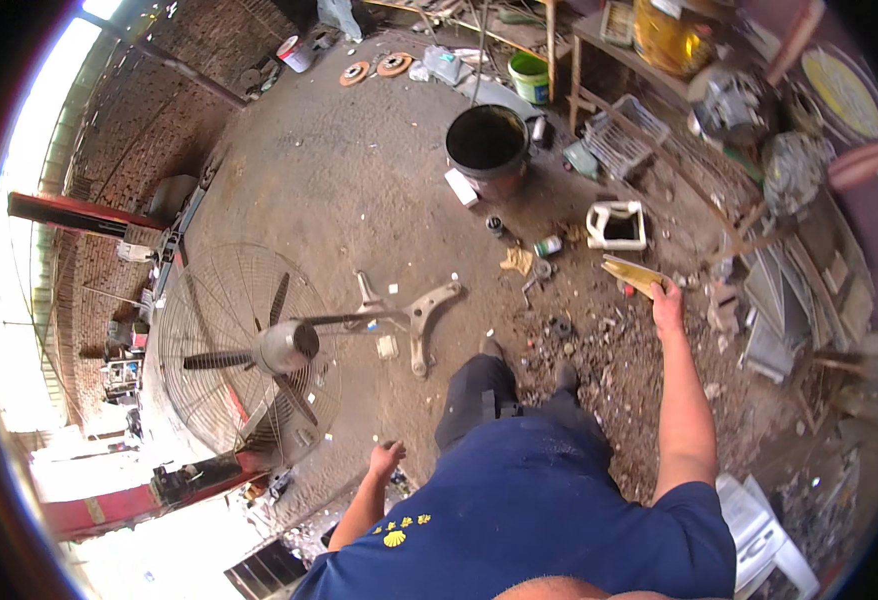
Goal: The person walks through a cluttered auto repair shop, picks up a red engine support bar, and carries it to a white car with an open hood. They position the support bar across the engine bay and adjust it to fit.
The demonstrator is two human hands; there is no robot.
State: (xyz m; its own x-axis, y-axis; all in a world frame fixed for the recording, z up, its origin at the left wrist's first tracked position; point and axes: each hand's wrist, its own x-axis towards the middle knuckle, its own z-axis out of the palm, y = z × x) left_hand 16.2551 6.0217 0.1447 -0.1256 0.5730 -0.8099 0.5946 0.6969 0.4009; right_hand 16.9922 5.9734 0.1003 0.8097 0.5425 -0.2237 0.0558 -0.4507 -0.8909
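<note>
My right hand (666,305) grips a flat tan piece, perhaps card or a folded scrap (627,270), held out toward the right above littered ground. Just beyond it is a white plastic jug with a cut opening (599,225). My left hand (387,455) hangs low by my body, fingers loosely bent and apart, holding nothing visible. A metal suspension arm (421,328) lies on the dirty floor in front of me, with a yellowish crumpled scrap (516,258) and small cans (549,245) farther right.
A large caged fan (296,345) stands at my left, beside red lift posts (79,212). Ahead are a dark-filled drum (487,140), a green bucket (529,80) and two brake discs (394,64). A cluttered rack (689,170) and leaning sheets (784,300) line the right.
</note>
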